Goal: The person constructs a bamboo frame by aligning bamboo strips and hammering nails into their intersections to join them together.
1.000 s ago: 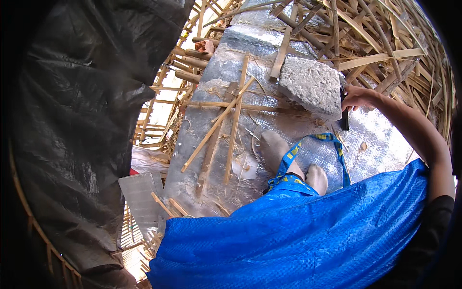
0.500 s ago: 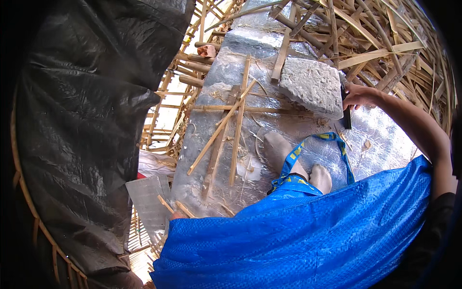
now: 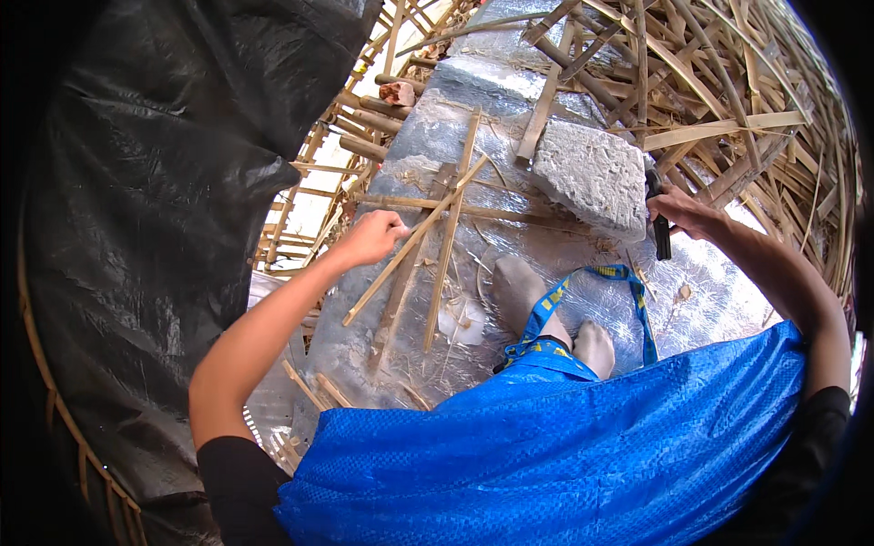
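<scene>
My left hand is stretched forward with its fingers curled together. Whatever they may hold is too small to make out. Its fingertips are beside a thin bamboo strip that lies slantwise over other strips; whether they touch it I cannot tell. On the right, my right hand is closed around a dark tool with a black handle, held against or close beside the right edge of a rough grey concrete block. The tool's far part is partly hidden by the block and hand.
A silvery foil sheet covers the floor under my feet. Many split bamboo pieces are heaped at the far right. Blue woven sheeting with a patterned strap covers my lap. Black plastic sheeting hangs at the left.
My left arm has come into view and reached forward over the bamboo strips; before, the hand was mostly hidden beside the blue sheeting. The right hand still holds the dark tool by the block.
</scene>
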The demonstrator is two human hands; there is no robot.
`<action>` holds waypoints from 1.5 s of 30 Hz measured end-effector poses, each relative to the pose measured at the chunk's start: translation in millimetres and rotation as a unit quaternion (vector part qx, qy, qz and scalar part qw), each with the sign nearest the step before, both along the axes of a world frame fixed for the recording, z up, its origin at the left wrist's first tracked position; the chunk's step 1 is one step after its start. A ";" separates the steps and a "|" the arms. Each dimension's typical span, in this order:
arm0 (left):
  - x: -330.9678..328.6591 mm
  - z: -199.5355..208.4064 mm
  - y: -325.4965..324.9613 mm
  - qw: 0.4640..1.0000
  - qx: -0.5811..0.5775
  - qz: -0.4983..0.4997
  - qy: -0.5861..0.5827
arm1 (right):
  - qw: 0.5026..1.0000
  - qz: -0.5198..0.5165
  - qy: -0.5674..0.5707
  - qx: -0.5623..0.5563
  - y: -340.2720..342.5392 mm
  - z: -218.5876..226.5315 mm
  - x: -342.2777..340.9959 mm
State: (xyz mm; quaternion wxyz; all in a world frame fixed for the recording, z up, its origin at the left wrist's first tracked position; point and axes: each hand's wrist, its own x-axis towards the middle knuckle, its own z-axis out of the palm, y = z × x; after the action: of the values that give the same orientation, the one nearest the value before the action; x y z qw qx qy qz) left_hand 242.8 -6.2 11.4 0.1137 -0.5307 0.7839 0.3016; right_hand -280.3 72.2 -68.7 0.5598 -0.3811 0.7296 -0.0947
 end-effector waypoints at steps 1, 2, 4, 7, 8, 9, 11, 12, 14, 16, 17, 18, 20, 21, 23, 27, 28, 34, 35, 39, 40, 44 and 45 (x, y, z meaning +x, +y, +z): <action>-3.2 -7.4 -8.2 1.000 0.004 0.004 0.000 | 0.999 -0.048 -0.002 -0.018 1.9 1.9 7.1; -12.6 -16.5 -18.2 0.997 -0.025 -0.048 -0.063 | 0.999 -0.047 0.002 -0.015 3.3 1.4 2.9; -32.0 -32.1 -39.3 0.986 -0.055 -0.101 -0.124 | 0.993 -0.045 -0.020 -0.109 1.6 -4.8 -2.8; -42.0 -59.4 -45.0 0.992 -0.069 -0.034 -0.102 | 0.976 -0.075 0.035 -0.200 -4.1 -3.1 10.7; -47.2 -70.1 -36.4 0.987 -0.100 -0.040 -0.122 | 0.973 -0.077 0.037 -0.214 -4.0 -4.2 10.0; -50.3 -78.6 -28.3 0.980 -0.132 -0.046 -0.142 | 0.971 -0.079 0.066 -0.214 -4.3 -6.0 7.7; -58.1 -84.7 -10.9 0.984 -0.097 -0.030 -0.148 | 0.966 -0.083 0.090 -0.229 -2.0 2.5 10.7; -61.9 -85.6 -7.6 0.987 -0.063 -0.014 -0.149 | 0.964 -0.078 0.094 -0.238 -1.6 2.9 7.4; -57.0 -85.8 -11.4 0.990 -0.048 0.024 -0.128 | 0.955 -0.091 0.081 -0.269 -2.1 6.5 6.8; -39.4 -77.1 -19.1 0.989 -0.049 0.102 -0.093 | 0.945 -0.101 0.067 -0.303 -6.6 13.6 8.4; -30.0 -76.4 -18.0 0.985 -0.120 0.093 -0.077 | 0.944 -0.099 0.075 -0.307 -11.2 18.2 9.1; -20.6 -73.8 -20.2 0.985 -0.122 0.093 -0.076 | 0.941 -0.097 0.082 -0.312 -15.7 23.7 10.7; -21.9 -54.5 -24.9 0.986 -0.110 0.119 -0.041 | 0.939 -0.108 0.079 -0.318 -22.2 31.4 14.4; -26.7 -44.8 -25.8 0.986 -0.111 0.117 -0.039 | 0.938 -0.105 0.047 -0.328 -25.7 36.5 16.1; -43.7 -11.3 -27.5 0.974 -0.116 0.130 0.147 | 0.933 -0.101 -0.039 -0.342 -34.4 44.8 18.7; -86.0 30.1 -35.6 0.947 -0.208 0.110 0.221 | 0.960 -0.021 -0.141 -0.241 -45.1 85.5 47.3; -104.8 43.4 -36.7 0.945 -0.210 0.105 0.229 | 0.954 0.049 -0.122 -0.268 -41.2 92.5 51.1; -176.9 73.5 -30.8 0.927 -0.318 0.056 0.188 | 0.940 -0.053 -0.209 -0.264 -32.7 125.5 69.8; -185.6 73.1 -26.4 0.926 -0.319 0.048 0.196 | 0.937 -0.078 -0.210 -0.266 -28.5 124.8 66.7; -210.3 58.9 -12.0 0.948 -0.280 0.000 0.149 | 0.901 -0.232 -0.260 -0.260 -16.4 109.7 45.1; -217.0 53.3 -7.5 0.947 -0.284 -0.015 0.146 | 0.902 -0.235 -0.251 -0.259 -12.8 101.5 35.5; -233.9 35.9 5.3 0.949 -0.263 -0.041 0.167 | 0.918 -0.262 -0.163 -0.250 1.1 92.1 10.7; -238.2 31.7 7.9 0.949 -0.264 -0.031 0.172 | 0.913 -0.294 -0.174 -0.223 0.6 83.0 2.8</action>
State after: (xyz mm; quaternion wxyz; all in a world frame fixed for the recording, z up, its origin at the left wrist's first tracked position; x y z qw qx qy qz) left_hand 4.6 1.7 43.0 -0.1581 -0.4575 0.8590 0.1670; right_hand -277.5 72.8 14.3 0.5253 -0.2419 0.6596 -0.4800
